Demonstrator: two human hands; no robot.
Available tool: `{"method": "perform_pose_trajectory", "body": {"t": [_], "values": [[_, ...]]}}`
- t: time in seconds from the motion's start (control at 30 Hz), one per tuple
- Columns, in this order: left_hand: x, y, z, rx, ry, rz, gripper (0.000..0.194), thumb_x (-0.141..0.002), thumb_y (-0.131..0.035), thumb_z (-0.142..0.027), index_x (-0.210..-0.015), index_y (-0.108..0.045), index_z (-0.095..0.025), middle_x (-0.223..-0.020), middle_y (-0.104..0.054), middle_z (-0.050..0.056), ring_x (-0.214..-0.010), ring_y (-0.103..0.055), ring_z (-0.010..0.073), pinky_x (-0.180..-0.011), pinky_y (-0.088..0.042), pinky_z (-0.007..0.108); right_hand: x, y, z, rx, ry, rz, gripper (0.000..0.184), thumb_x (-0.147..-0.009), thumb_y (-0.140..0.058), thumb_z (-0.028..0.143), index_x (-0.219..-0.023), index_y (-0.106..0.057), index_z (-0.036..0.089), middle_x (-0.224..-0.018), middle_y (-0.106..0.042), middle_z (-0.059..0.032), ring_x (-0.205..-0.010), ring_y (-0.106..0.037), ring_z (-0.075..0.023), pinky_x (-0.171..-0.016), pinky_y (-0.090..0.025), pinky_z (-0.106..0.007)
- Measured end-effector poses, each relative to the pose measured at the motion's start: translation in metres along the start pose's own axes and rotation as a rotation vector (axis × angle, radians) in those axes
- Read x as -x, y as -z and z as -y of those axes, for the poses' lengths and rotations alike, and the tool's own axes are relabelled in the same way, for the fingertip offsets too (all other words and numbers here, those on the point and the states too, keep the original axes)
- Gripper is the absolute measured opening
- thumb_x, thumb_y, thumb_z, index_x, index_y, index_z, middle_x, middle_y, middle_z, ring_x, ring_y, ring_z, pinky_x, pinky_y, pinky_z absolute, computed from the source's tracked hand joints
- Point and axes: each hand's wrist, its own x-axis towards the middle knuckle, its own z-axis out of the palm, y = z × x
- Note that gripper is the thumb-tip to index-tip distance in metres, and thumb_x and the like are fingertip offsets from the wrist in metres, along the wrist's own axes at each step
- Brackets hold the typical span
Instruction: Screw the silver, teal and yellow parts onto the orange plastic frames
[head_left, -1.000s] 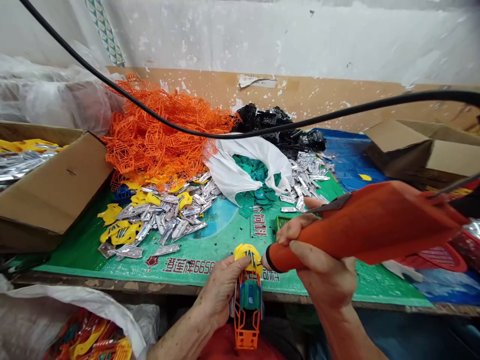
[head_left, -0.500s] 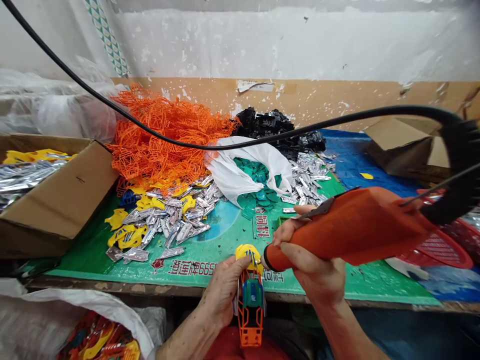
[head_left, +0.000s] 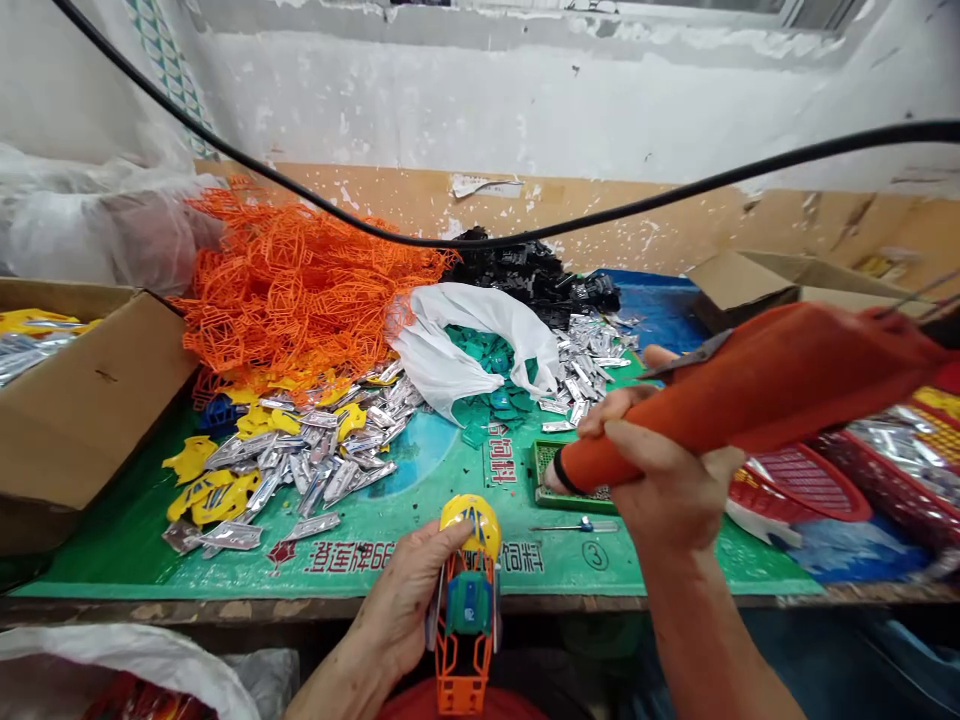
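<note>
My left hand point(head_left: 405, 600) grips a plastic racket frame point(head_left: 466, 640) upright at the table's front edge. The frame is orange, with a yellow head point(head_left: 471, 525) and a teal-and-blue centre piece. My right hand point(head_left: 664, 480) is shut around an orange-sleeved electric screwdriver point(head_left: 750, 395). Its tip rests at a small green tray point(head_left: 551, 470) holding tiny parts, and the tip itself is hidden by the sleeve's end. A small screwdriver point(head_left: 576, 525) lies on the green mat just below the tray.
Heaped behind are orange frames point(head_left: 292, 300), black parts point(head_left: 517, 268), teal pieces point(head_left: 491, 390) by a white bag point(head_left: 450, 340), and silver-and-yellow parts point(head_left: 315, 450). A cardboard box point(head_left: 90, 400) stands left, red mesh racket heads point(head_left: 802, 480) right. A black cable point(head_left: 525, 215) crosses overhead.
My right hand has carried the screwdriver away from the yellow head, rightward to the green tray. My left hand keeps its hold on the frame. The whole view has shifted slightly.
</note>
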Motion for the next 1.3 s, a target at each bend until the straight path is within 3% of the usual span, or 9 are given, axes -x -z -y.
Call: {"method": "perform_pose_trajectory", "body": {"t": [0.17,0.3,0.77,0.97,1.17,1.3], "values": [[-0.003,0.001,0.001,-0.016,0.038,0.033,0.027,-0.071,-0.073,-0.036,-0.078,-0.063,-0.012,-0.061,-0.068,0.007,-0.047,-0.061,0.0159,-0.045,-0.049,0.025,-0.037,0.024,-0.033,0.188,0.094,-0.132,0.024,-0.052,-0.075,0.016,-0.071,-0.060,0.018,-0.064,-0.058,0.0035,-0.055,-0.054,-0.0133,-0.056,-0.047,-0.031],[-0.003,-0.002,0.002,-0.055,0.053,0.057,0.029,-0.068,-0.074,-0.036,-0.078,-0.064,-0.011,-0.061,-0.068,0.007,-0.047,-0.062,0.0159,-0.045,-0.049,0.025,-0.039,0.035,-0.052,0.294,0.071,-0.161,0.024,-0.051,-0.076,0.019,-0.068,-0.060,0.016,-0.061,-0.059,0.0034,-0.054,-0.054,-0.0133,-0.057,-0.047,-0.032],[-0.006,0.001,0.000,-0.034,0.067,0.022,0.026,-0.071,-0.073,-0.033,-0.080,-0.062,-0.011,-0.063,-0.070,0.011,-0.049,-0.064,0.0186,-0.046,-0.051,0.027,-0.026,0.039,-0.058,0.344,0.043,-0.146,0.025,-0.050,-0.076,0.019,-0.067,-0.059,0.016,-0.061,-0.060,0.0039,-0.055,-0.055,-0.0128,-0.059,-0.047,-0.030],[-0.006,0.004,0.001,-0.020,0.003,0.002,0.030,-0.069,-0.075,-0.034,-0.083,-0.062,-0.011,-0.064,-0.070,0.010,-0.050,-0.064,0.0190,-0.044,-0.051,0.028,-0.025,0.039,-0.058,0.344,0.034,-0.150,0.024,-0.050,-0.076,0.019,-0.068,-0.060,0.015,-0.060,-0.060,0.0034,-0.053,-0.054,-0.0133,-0.057,-0.047,-0.031],[-0.004,0.004,0.000,-0.056,0.035,0.060,0.028,-0.073,-0.071,-0.037,-0.081,-0.064,-0.011,-0.064,-0.070,0.010,-0.048,-0.062,0.0192,-0.045,-0.051,0.030,-0.024,0.041,-0.060,0.341,0.021,-0.150,0.024,-0.050,-0.076,0.020,-0.066,-0.058,0.016,-0.061,-0.061,0.0028,-0.054,-0.056,-0.0141,-0.058,-0.048,-0.032],[0.000,0.005,-0.003,-0.046,-0.019,0.117,0.027,-0.075,-0.070,-0.035,-0.085,-0.068,-0.010,-0.072,-0.072,0.010,-0.057,-0.064,0.0168,-0.057,-0.053,0.027,-0.024,0.041,-0.060,0.333,0.015,-0.151,0.027,-0.051,-0.076,0.019,-0.071,-0.059,0.016,-0.060,-0.060,0.0036,-0.053,-0.055,-0.0136,-0.058,-0.048,-0.032]]}}
